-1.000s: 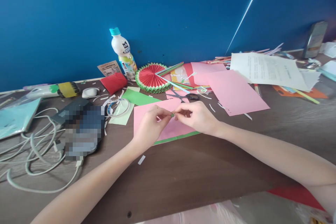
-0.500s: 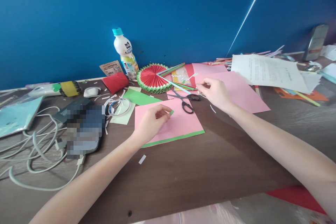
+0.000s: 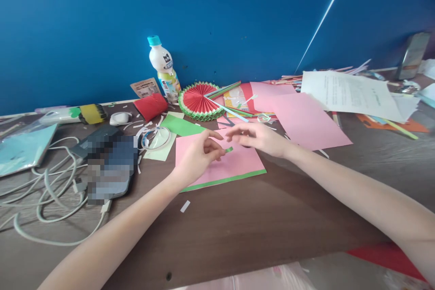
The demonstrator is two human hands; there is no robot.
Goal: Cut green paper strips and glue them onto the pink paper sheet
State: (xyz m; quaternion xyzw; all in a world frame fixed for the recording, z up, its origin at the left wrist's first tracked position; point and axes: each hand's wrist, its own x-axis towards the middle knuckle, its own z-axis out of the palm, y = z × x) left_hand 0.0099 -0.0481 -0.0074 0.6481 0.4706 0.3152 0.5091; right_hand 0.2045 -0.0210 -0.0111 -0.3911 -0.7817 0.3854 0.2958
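a small green piece (image 3: 229,149), mid-frame, is pinched by the left hand (image 3: 197,154) over the pink sheet (image 3: 234,165); the right hand (image 3: 261,139) curves close by, its hold unclear. slightly above centre, a pleated disc (image 3: 199,100) looks already folded; what remains, i can't tell.

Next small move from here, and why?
Probably bring the right hand in to grip the free end of the small green strip: the left hand pinches its other end over the pink sheet, and the right hand hovers close by, its fingers seemingly loosely open.
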